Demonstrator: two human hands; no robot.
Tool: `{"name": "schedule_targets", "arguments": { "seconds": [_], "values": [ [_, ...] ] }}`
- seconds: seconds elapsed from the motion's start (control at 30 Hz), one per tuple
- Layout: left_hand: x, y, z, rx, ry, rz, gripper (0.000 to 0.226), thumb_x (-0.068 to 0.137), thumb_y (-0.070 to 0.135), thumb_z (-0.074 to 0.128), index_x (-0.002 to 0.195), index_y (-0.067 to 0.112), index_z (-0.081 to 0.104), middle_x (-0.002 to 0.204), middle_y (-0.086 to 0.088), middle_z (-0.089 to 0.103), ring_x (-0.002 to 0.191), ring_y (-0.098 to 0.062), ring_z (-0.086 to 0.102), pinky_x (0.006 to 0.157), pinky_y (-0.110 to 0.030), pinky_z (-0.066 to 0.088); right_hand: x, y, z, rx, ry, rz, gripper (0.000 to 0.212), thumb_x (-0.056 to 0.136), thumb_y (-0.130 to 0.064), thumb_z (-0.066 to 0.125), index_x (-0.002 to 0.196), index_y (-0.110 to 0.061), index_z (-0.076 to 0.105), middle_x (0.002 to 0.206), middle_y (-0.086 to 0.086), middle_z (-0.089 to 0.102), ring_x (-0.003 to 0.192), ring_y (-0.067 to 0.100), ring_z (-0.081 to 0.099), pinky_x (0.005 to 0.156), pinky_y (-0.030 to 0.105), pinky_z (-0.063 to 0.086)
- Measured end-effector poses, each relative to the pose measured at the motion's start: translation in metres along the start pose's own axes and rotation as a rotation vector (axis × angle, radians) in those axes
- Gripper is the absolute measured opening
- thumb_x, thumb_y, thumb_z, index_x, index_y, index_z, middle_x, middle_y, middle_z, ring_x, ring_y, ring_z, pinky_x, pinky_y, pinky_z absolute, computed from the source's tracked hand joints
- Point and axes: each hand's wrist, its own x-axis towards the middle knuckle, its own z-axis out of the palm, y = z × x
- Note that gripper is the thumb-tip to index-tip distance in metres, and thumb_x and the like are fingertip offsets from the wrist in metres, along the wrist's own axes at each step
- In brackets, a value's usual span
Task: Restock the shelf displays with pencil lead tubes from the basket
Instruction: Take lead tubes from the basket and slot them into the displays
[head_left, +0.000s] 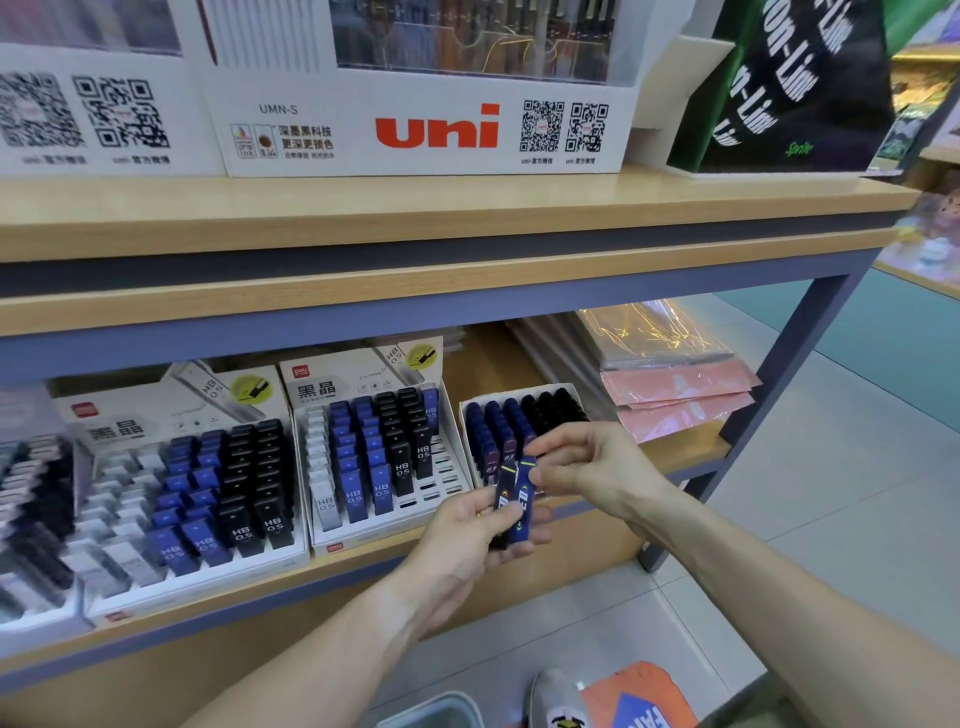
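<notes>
Upright, two flat blue lead tubes lie gripped in the left hand; right hand pinches one's top.

My left hand curls palm-up, gripping, while my right hand reaches across, fingertips pinching, both forearms extended.

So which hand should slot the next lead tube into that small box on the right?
Right, probably. The right hand already pinches the top of a blue tube directly before the small box; the left hand grips the remaining tubes.
</notes>
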Motion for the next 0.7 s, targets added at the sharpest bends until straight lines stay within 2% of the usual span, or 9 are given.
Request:
{"name": "schedule_targets", "arguments": {
  "seconds": [0.1,0.27,0.43,0.57,0.7],
  "values": [
    [0.000,0.002,0.000,-0.057,0.029,-0.033,0.022,0.105,0.003,0.049,0.119,0.000,0.065,0.096,-0.017,0.077,0.076,-0.022,0.072,0.059,-0.023,0.049,0.000,-0.002,0.001,0.060,-0.013,0.029,0.020,0.085,0.001,0.076,0.104,-0.007,0.075,0.090,0.014,0.078,0.083,0.031,0.077,0.082,0.034,0.062],
    [-0.002,0.008,0.002,-0.127,0.061,-0.035,0.022,0.101,-0.001,0.050,0.119,-0.009,0.062,0.090,-0.022,0.070,0.066,-0.025,0.065,0.051,-0.027,0.037,0.002,-0.005,0.000,0.158,-0.098,0.048,0.026,0.087,0.009,0.070,0.109,-0.003,0.072,0.099,0.018,0.077,0.088,0.027,0.075,0.080,0.034,0.059],
    [-0.005,0.011,0.002,-0.123,0.087,-0.036,0.021,0.104,0.003,0.050,0.120,-0.005,0.062,0.087,-0.017,0.071,0.072,-0.027,0.070,0.055,-0.027,0.042,0.004,-0.005,0.000,0.151,-0.076,0.057,0.025,0.083,0.001,0.079,0.106,-0.003,0.071,0.090,0.014,0.076,0.079,0.020,0.072,0.076,0.029,0.058],
    [-0.006,0.013,0.003,-0.117,0.107,-0.035,0.022,0.106,0.007,0.048,0.119,-0.001,0.064,0.096,-0.019,0.076,0.081,-0.028,0.074,0.061,-0.027,0.047,0.006,-0.002,0.001,0.045,0.007,0.030,0.024,0.080,-0.013,0.086,0.099,-0.009,0.073,0.089,0.016,0.076,0.078,0.024,0.072,0.080,0.034,0.061],
    [-0.005,0.012,0.005,-0.089,0.096,-0.013,0.023,0.107,0.009,0.049,0.120,0.002,0.066,0.095,-0.014,0.077,0.078,-0.021,0.072,0.059,-0.023,0.047,0.007,0.000,0.004,0.048,0.064,0.011,0.021,0.077,-0.012,0.087,0.094,-0.006,0.076,0.084,0.016,0.077,0.079,0.028,0.075,0.072,0.028,0.060]
  ]
}}
